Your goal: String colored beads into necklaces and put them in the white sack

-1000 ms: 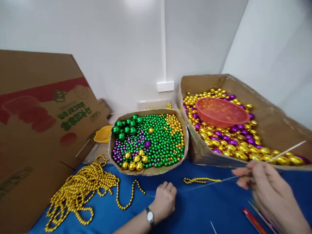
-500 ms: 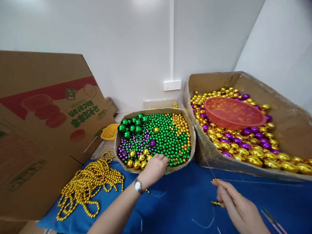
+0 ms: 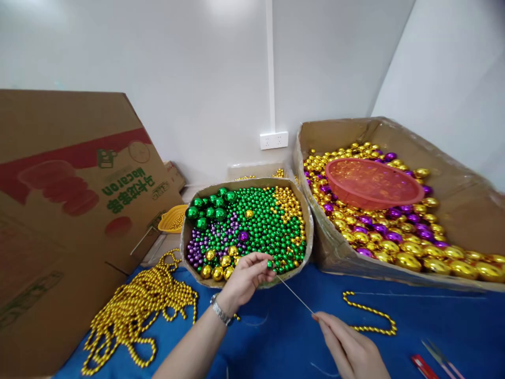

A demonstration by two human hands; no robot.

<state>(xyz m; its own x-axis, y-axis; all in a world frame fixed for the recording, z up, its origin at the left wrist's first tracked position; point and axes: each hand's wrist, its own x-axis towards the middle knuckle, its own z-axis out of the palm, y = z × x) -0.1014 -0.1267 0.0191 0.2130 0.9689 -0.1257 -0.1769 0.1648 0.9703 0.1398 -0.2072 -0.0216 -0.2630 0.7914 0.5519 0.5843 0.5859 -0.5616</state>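
Observation:
My left hand [image 3: 249,278], with a watch on its wrist, pinches a small shiny green bead [image 3: 270,265] above the front rim of a cardboard box [image 3: 311,237] of green, purple and gold beads. To the right, my right hand [image 3: 347,342] is closed on one end of a long thin needle [image 3: 296,297]. Its other end points up and left to my left fingers, close to the bead; whether it is inside the bead I cannot tell. A strand of small gold beads [image 3: 374,310] lies on the blue cloth [image 3: 276,342] beyond my right hand.
A bigger box [image 3: 331,247] of gold and purple balls, with a red plastic basin [image 3: 374,181] on them, stands at right. Gold bead strings [image 3: 145,300] lie at left by a tall carton [image 3: 71,210]. Scissors [image 3: 442,358] and a red object [image 3: 424,366] lie at lower right.
My left hand has lifted from the beads with a green one in its fingers. My right hand has moved left with the needle, and the gold strand now lies uncovered on the cloth.

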